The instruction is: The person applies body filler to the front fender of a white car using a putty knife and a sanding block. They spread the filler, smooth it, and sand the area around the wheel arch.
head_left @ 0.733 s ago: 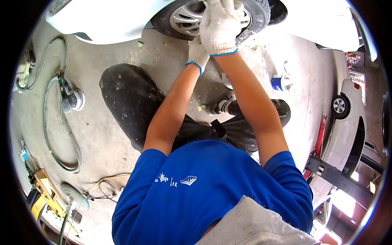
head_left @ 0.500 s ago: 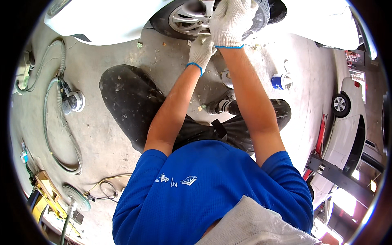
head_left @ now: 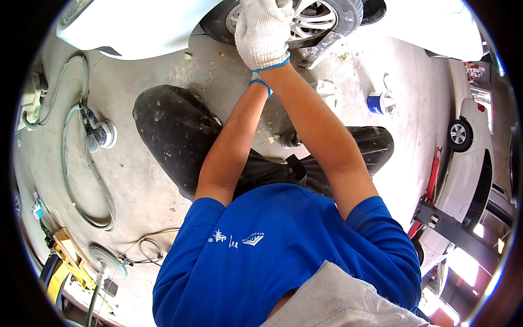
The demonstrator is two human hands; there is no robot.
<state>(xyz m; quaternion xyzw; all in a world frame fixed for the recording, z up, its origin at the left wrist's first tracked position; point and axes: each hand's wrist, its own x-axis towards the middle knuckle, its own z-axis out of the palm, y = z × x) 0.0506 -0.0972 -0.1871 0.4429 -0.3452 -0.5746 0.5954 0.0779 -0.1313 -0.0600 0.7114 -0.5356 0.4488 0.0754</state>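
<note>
My right hand [head_left: 262,37], in a white knitted glove with a blue cuff, is raised in front of the wheel [head_left: 316,22] of a white car. Its fingers look curled, though the top edge of the picture cuts them off and whatever they may grip is hidden. Behind it, my left hand is almost wholly covered; only its blue glove cuff [head_left: 261,83] and a sliver of white knit show. A flat grey-black piece [head_left: 321,50] leans by the bottom of the tyre, to the right of my hands. The white car body [head_left: 136,27] stretches above.
A blue and white tin [head_left: 379,102] stands right of my knees. On the left floor lie a sander [head_left: 102,136] and its looped hose [head_left: 66,163]. A round green-rimmed disc [head_left: 108,260] sits at lower left. Another white car [head_left: 460,185] stands at far right beside a lift arm [head_left: 455,229].
My right hand has swung left across the wheel and now covers my left hand. The flat grey-black piece by the tyre has come into sight.
</note>
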